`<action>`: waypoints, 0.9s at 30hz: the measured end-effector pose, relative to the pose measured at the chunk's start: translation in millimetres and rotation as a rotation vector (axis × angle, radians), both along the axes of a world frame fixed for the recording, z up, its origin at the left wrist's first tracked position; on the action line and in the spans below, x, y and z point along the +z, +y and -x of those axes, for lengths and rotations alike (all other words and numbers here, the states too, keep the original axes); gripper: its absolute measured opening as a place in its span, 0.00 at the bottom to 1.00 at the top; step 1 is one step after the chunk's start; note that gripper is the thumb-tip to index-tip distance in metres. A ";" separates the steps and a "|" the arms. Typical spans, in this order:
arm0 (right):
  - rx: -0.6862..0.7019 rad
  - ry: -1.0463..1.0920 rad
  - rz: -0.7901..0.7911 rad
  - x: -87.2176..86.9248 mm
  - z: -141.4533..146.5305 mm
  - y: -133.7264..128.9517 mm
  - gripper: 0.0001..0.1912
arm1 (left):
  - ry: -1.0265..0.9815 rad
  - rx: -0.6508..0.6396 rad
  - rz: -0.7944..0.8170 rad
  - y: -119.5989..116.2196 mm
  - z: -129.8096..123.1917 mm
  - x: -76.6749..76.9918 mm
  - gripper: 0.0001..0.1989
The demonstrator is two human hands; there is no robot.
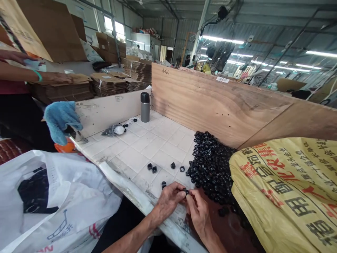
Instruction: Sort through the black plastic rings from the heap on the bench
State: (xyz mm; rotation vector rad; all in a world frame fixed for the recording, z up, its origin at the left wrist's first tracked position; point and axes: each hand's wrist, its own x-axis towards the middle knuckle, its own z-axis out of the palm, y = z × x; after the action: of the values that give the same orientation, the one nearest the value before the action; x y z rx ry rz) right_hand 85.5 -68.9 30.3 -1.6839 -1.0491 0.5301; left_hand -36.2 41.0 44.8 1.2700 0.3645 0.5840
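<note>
Near the front edge of the tiled table (142,144), my left hand (170,200) and my right hand (198,209) meet at their fingertips. Between them they pinch a small black plastic part (186,191), mostly covered by the fingers. A loose black part (163,185) lies just beyond my left hand. Several more lie farther back, among them a ring-shaped one (182,169) and another piece (172,165). To the right of my hands spreads a big heap of the same black parts (210,161).
A yellow sack (286,182) borders the heap on the right; a white sack (79,196) hangs at the left. A grey bottle (145,109) stands in the back corner by wooden boards (200,102). A blue cloth (59,121) covers the left corner. Another person's arm (23,72) reaches over cardboard.
</note>
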 end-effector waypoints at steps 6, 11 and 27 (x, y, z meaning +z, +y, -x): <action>0.024 -0.163 -0.069 -2.9 -8.2 -7.6 0.12 | 0.038 -0.057 0.146 1.4 -2.9 6.5 0.20; 0.056 -0.016 0.011 2.1 -16.4 -7.0 0.10 | 0.078 -0.043 0.048 -2.1 -4.2 3.1 0.17; 0.031 0.277 -0.014 17.3 -11.6 -3.2 0.10 | 0.214 0.005 -0.044 -6.4 -3.4 3.9 0.14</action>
State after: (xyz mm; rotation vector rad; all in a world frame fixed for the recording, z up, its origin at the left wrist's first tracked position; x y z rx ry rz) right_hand 97.0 -72.0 47.5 -1.5321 -0.8756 0.7508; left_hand -32.8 34.6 48.7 1.3786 0.5348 0.4639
